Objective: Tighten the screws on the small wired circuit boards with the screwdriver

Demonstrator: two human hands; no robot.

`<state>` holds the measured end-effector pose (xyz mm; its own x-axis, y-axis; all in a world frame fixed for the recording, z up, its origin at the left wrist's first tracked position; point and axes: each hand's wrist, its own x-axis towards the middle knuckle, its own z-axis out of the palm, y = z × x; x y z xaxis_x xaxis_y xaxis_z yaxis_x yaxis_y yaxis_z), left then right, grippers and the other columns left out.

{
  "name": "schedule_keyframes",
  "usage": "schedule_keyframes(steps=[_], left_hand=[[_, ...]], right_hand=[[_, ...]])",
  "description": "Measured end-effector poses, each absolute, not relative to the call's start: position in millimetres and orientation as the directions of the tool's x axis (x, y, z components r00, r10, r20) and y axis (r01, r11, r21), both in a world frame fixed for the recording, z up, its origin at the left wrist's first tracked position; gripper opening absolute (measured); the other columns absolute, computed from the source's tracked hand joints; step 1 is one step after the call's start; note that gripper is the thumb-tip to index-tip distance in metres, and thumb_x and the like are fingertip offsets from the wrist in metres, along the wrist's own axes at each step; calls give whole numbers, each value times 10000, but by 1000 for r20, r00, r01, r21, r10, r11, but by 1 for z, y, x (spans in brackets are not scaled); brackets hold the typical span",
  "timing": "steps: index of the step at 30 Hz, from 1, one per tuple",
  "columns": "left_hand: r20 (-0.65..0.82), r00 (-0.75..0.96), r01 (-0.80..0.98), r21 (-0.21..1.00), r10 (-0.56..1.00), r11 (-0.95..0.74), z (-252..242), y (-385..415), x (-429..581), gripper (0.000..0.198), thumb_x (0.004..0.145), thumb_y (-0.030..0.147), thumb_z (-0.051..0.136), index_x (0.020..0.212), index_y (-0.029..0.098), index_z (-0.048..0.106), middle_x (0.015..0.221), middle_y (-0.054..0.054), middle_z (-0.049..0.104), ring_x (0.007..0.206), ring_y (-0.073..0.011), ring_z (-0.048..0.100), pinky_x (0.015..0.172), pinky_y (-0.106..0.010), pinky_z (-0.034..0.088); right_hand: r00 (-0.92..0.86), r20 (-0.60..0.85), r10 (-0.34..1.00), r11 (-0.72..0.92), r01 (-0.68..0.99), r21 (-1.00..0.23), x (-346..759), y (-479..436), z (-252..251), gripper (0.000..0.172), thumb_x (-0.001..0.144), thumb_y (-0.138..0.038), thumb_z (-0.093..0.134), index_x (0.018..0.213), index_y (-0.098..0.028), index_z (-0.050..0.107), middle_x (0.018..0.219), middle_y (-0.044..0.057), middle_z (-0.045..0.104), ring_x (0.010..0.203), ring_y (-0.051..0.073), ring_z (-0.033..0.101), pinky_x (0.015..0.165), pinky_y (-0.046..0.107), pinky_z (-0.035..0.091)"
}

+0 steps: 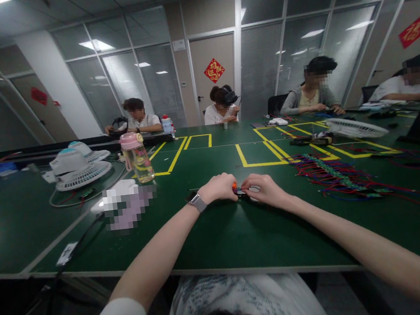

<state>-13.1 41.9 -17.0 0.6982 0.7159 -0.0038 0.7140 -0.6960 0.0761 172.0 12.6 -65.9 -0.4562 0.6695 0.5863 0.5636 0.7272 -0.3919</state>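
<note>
Close handwork at one green counter (220, 247), four people (313, 96) opposite.
Left hand (219, 188) grasps one orange item (234, 187); right hand (264, 190) pinches one part (240, 191) too small to identify.

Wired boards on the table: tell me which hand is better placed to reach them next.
Right hand, probably: it is nearer the wired boards; the left hand is farther off, holding an orange item.
</note>
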Motion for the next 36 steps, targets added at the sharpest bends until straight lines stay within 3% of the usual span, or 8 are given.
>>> schedule_keyframes(steps=[6,9,12,15,18,23,30,36], left_hand=[[46,702,698,155,711,-699,-10,46,-22,411,632,400,694,1004,224,687,983,-75,682,886,-232,631,656,-246,461],[152,682,678,234,715,-697,-3,52,-29,512,647,545,666,1056,236,678,1088,-70,654,947,-231,610,728,-252,464],[333,525,708,339,783,-619,1,63,-33,393,757,525,571,969,224,708,1047,-60,677,943,-210,615,803,-258,462],[428,304,745,449,851,-493,0,74,-37,290,841,381,493,932,217,714,989,-48,704,915,-179,631,846,-252,458],[434,231,760,478,871,-439,-4,82,-42,290,849,337,481,961,197,709,967,-65,711,889,-181,641,829,-261,469],[421,192,770,495,886,-402,-10,89,-48,272,845,309,483,951,212,713,940,-55,716,868,-174,647,810,-261,475],[391,185,802,470,901,-369,-14,89,-50,269,856,301,471,953,217,709,951,-60,712,853,-176,647,767,-262,480],[370,210,843,400,905,-359,-18,88,-52,280,878,300,443,981,214,689,1008,-66,696,876,-177,640,740,-248,481]], right_hand=[[-107,391,914,382,546,-745,180,22,-71,140,689,-282,644,633,-165,698,678,57,713,673,201,656,652,295,503],[-15,255,967,237,426,-873,181,24,-71,140,656,-282,659,617,-154,701,677,67,723,681,201,665,651,287,509],[-6,182,983,175,316,-933,176,20,-69,168,663,-313,668,632,-151,704,694,70,727,699,188,668,673,280,510],[-38,142,989,147,229,-962,168,14,-67,168,665,-313,674,667,-149,706,690,71,726,692,183,668,670,281,511],[-60,147,987,157,211,-965,159,9,-66,157,657,-302,686,673,-147,700,703,75,728,695,182,670,667,280,510],[-58,191,980,199,298,-934,155,8,-67,163,671,-305,674,675,-144,697,703,69,728,662,174,666,607,259,500],[-73,205,976,217,317,-923,155,8,-71,129,652,-275,679,672,-149,697,699,64,730,709,192,684,718,305,535],[-221,202,954,273,364,-890,178,-30,-70,236,688,-394,686,693,-158,702,737,74,724,709,196,667,702,310,526]])
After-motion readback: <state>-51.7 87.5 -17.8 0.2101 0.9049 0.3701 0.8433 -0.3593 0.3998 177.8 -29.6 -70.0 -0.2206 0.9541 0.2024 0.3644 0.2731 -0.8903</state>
